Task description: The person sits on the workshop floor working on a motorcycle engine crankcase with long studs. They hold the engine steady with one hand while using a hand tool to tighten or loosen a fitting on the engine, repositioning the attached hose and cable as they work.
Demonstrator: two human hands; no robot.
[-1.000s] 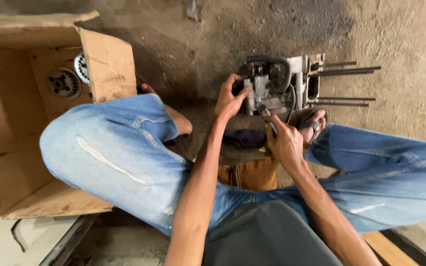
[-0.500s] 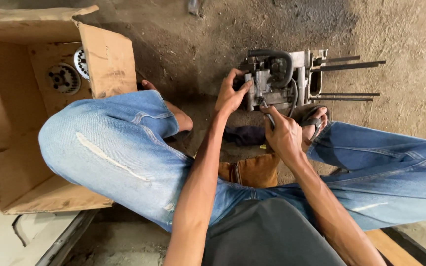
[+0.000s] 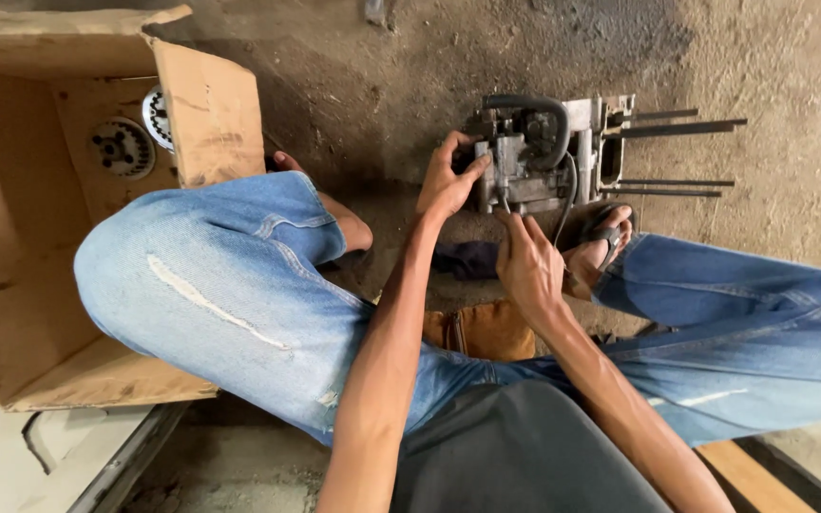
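A grey metal engine block (image 3: 563, 152) with a black hose and several long studs sticking out to the right sits on the dirt floor between my feet. My left hand (image 3: 448, 180) grips its left side, thumb and fingers wrapped on the casing. My right hand (image 3: 527, 266) reaches up from below, with its fingertips on a small part at the block's lower edge; whether it holds a tool is hidden. My knees in blue jeans frame the scene.
An open cardboard box (image 3: 211, 114) at left holds round metal clutch-like parts (image 3: 122, 147). A dark rag (image 3: 467, 258) lies under my hands. A brown wooden block (image 3: 486, 328) sits near my lap. My sandalled foot (image 3: 601, 242) rests beside the engine.
The hands stay on the engine block. My left hand has slid slightly along the block's left side, and the view has shifted a little.
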